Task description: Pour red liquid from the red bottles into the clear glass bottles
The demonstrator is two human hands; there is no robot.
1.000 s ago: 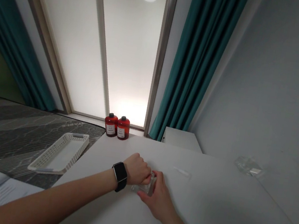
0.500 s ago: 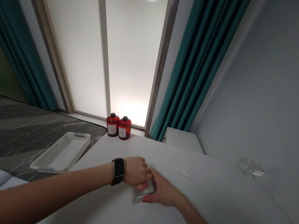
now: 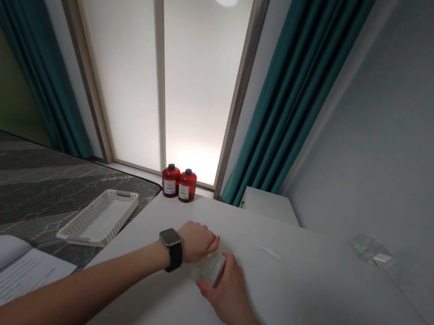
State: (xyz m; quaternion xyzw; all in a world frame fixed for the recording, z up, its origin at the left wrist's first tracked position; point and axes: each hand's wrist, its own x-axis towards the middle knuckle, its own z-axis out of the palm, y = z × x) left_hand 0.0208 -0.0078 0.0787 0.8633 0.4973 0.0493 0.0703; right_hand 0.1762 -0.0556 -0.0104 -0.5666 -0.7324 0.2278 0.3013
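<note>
A small clear plastic packet [image 3: 209,268], with contents I cannot make out, is between my hands over the white table [image 3: 161,307]. My right hand [image 3: 231,294] grips its right side, thumb at the near edge and fingers at the far edge. My left hand [image 3: 196,243], below a black smartwatch [image 3: 171,247], is closed at the packet's far left side. Its fingertips are mostly hidden, and what they pinch cannot be made out. Beyond my right hand a thin white stick-like item [image 3: 270,253] lies on the table.
Two red bottles [image 3: 178,184] with black caps stand at the table's far left corner. To the left are a white basket [image 3: 70,228] and an open book [image 3: 13,278]. A crumpled clear wrapper [image 3: 370,249] lies at the right, near the wall.
My right hand has turned, with its fingers now pointing more forward, and still holds the packet. My left hand has drawn slightly away from it. The view has shifted a little left.
</note>
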